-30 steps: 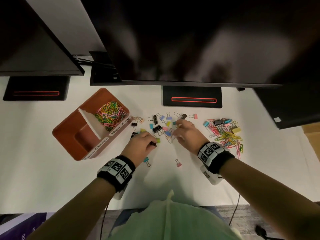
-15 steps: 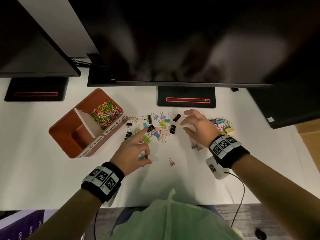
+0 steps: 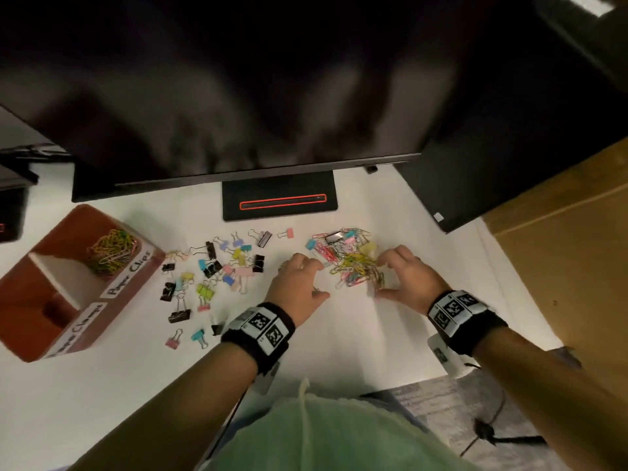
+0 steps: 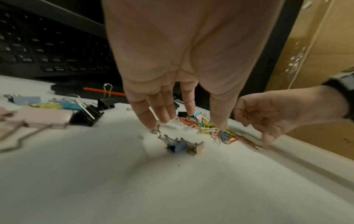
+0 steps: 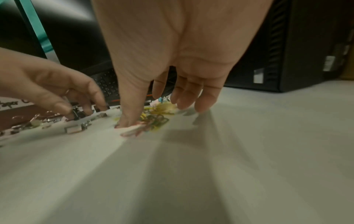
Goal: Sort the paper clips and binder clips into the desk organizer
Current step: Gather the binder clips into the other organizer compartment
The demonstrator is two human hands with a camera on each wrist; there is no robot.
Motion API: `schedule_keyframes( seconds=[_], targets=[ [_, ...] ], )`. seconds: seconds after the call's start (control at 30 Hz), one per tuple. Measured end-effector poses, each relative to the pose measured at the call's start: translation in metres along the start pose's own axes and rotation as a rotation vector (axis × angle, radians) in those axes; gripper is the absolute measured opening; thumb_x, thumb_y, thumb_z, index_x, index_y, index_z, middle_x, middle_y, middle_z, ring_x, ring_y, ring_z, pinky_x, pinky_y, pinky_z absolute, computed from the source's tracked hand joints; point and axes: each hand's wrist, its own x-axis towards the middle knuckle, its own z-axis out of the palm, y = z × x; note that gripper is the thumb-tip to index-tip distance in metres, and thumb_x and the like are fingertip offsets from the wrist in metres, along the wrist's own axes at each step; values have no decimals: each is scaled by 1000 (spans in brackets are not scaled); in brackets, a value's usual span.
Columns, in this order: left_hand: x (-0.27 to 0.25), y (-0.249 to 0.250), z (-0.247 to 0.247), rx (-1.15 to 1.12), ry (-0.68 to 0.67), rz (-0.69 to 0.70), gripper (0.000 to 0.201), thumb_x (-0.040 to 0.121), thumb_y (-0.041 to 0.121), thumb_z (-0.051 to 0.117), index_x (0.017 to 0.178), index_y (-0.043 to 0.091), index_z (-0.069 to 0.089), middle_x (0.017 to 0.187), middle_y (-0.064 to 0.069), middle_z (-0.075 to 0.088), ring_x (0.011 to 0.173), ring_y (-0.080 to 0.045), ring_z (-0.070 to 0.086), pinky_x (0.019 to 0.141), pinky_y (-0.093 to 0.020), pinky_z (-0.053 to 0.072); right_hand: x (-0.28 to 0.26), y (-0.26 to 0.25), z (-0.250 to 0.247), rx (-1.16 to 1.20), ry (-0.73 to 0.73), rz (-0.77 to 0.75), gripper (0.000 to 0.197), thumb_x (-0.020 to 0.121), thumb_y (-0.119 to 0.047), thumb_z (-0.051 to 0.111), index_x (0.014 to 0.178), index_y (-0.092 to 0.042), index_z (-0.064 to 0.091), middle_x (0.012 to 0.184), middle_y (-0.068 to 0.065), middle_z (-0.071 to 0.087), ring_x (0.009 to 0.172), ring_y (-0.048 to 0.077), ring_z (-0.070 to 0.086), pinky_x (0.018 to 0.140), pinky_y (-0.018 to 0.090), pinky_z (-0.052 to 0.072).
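Note:
A heap of coloured paper clips (image 3: 350, 263) lies on the white desk, right of centre. My left hand (image 3: 321, 280) stands at its left edge, fingers straight down and touching the desk (image 4: 186, 121). A small blue binder clip (image 4: 180, 146) lies just below those fingertips. My right hand (image 3: 379, 277) cups the heap's right side, thumb (image 5: 125, 121) pressing on clips and fingers set down beyond them. Neither hand holds anything. Several binder clips (image 3: 217, 273) lie scattered to the left. The brown organizer (image 3: 30, 300) holds paper clips (image 3: 112, 249) in its back compartment.
A black monitor overhangs the desk, its stand base (image 3: 278, 202) right behind the clips. A black computer tower (image 3: 475, 185) stands at the back right, with a brown cardboard surface (image 3: 560, 253) beyond the desk edge. A keyboard (image 4: 38, 50) sits behind on the left.
Both hands have moved right, away from the scattered binder clips, and now flank the paper clip heap. The head view has swung right as well.

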Motion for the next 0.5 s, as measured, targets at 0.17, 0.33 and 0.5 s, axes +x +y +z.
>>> schedule_keyframes(
  seconds=[0.17, 0.33, 0.5],
  targets=[
    [15, -1, 13, 9, -23, -61, 26, 82, 17, 65, 107, 15, 58, 115, -4, 45, 106, -23, 48, 97, -35, 44, -3, 25, 13, 77, -34, -74, 48, 66, -29, 80, 107, -24, 57, 111, 3, 50, 98, 27, 55, 86, 37, 49],
    [7, -9, 5, 79, 36, -16, 30, 77, 29, 70, 103, 18, 61, 113, -2, 49, 105, -20, 47, 93, -33, 44, 7, 21, 12, 101, -96, -234, 39, 72, -24, 77, 107, -19, 60, 103, 0, 48, 82, 10, 47, 83, 35, 50],
    [20, 19, 10, 113, 84, 155, 44, 79, 36, 67, 118, 18, 56, 123, -1, 48, 111, -19, 47, 97, -38, 44, 20, 8, 5, 40, -47, -254, 77, 65, -41, 79, 132, -23, 43, 122, 5, 43, 111, 20, 45, 99, 33, 43]
  ],
)
